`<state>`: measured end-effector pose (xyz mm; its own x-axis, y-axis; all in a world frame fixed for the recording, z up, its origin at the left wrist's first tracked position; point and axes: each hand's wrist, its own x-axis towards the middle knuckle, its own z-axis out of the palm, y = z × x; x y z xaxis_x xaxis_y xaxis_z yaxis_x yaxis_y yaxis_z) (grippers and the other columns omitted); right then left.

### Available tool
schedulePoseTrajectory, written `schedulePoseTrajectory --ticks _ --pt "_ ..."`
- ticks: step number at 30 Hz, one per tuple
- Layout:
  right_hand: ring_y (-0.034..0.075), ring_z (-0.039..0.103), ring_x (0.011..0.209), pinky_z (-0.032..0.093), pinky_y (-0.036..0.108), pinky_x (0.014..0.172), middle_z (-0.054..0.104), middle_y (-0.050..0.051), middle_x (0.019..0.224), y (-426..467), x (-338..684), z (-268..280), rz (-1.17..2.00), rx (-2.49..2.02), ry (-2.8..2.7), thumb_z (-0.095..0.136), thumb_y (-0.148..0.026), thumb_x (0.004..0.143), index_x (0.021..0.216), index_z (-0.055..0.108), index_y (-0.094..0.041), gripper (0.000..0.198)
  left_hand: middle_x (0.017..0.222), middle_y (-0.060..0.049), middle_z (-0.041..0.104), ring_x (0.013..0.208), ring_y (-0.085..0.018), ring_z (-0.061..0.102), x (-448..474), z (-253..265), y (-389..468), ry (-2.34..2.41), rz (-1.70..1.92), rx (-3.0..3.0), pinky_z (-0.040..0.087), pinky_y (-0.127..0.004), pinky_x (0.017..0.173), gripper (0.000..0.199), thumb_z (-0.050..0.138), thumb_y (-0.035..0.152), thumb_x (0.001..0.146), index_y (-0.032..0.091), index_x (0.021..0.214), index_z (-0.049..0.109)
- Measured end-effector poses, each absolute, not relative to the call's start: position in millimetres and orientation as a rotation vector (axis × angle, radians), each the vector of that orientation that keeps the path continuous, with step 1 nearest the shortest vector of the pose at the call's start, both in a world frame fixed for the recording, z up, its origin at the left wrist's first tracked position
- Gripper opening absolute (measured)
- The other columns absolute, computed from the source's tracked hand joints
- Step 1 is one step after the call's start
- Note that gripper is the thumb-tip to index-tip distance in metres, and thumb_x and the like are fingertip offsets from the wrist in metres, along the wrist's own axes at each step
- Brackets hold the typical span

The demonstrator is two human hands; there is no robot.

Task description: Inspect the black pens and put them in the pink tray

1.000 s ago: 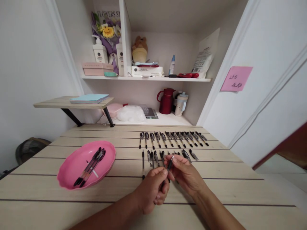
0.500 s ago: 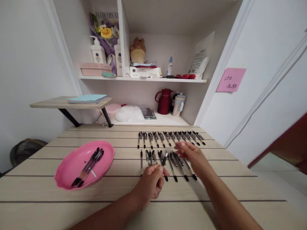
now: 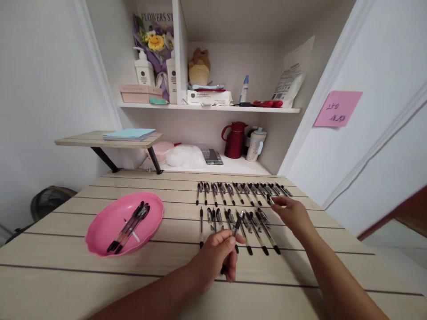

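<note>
My left hand [image 3: 218,255] is closed around a black pen [image 3: 238,223], its bare tip pointing up and away from me. Farther right, my right hand [image 3: 290,211] pinches a small black-and-clear piece that looks like a pen cap [image 3: 270,200], at the near side of the far row. Between and beyond my hands, two rows of pens lie on the wooden table. In the near row, a pen without a cap [image 3: 201,226] lies at the left end, and a loose clear cap [image 3: 219,215] lies among the others. Pens in the far row [image 3: 223,193] are side by side.
To the left, a pink scalloped tray [image 3: 96,222] holds several pens [image 3: 128,229]. Behind it stands a small raised shelf [image 3: 80,138] with blue paper on top. A red jug [image 3: 234,140] and a pale tumbler [image 3: 256,144] stand in the cabinet at the back.
My right hand has moved right, away from the near row, with the small cap-like piece now showing in its fingers. My left hand still holds the pen, more of which shows.
</note>
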<state>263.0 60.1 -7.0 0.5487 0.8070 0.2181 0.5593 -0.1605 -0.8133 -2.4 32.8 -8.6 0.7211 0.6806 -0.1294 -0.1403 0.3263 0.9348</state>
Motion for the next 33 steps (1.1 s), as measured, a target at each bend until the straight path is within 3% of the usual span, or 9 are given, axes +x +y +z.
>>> schedulePoseTrajectory --ticks 4,8,25,33 --pt "0.010 0.048 0.049 0.036 0.024 0.048 0.054 -0.003 0.059 50.8 226.4 23.0 0.832 -1.184 -0.925 0.070 -0.031 0.061 0.071 0.055 -0.020 0.021 0.050 0.007 0.042 0.031 -0.004 0.032 -3.2 -7.5 31.2 0.589 0.566 1.156 0.019 -0.018 0.033 0.036 0.044 0.042 0.081 0.014 0.101 0.052" --pt "0.008 0.050 0.054 0.041 0.022 0.052 0.056 -0.003 0.068 42.2 192.2 29.5 1.011 -0.887 -0.870 0.072 -0.026 0.063 0.075 0.056 -0.020 0.021 0.049 0.008 0.040 0.031 -0.002 0.022 -2.4 -4.9 30.5 0.605 0.578 1.133 0.012 -0.018 0.033 0.035 0.045 0.042 0.080 0.014 0.101 0.052" --pt "0.007 0.049 0.052 0.039 0.019 0.048 0.057 -0.002 0.070 35.5 180.0 20.3 1.128 -0.852 -0.874 0.070 -0.026 0.067 0.085 0.059 -0.020 0.022 0.046 0.009 0.039 0.031 -0.002 0.019 -0.9 -6.3 33.5 0.639 0.529 1.108 0.010 -0.017 0.033 0.036 0.049 0.043 0.079 0.014 0.100 0.054" --pt "0.008 0.047 0.050 0.036 0.020 0.046 0.055 -0.002 0.062 34.0 177.1 15.7 1.166 -0.920 -0.987 0.072 -0.027 0.065 0.078 0.058 -0.018 0.022 0.045 0.009 0.038 0.031 -0.002 0.019 -0.9 -7.4 34.8 0.655 0.532 1.118 0.011 -0.017 0.033 0.037 0.049 0.043 0.078 0.014 0.100 0.054"
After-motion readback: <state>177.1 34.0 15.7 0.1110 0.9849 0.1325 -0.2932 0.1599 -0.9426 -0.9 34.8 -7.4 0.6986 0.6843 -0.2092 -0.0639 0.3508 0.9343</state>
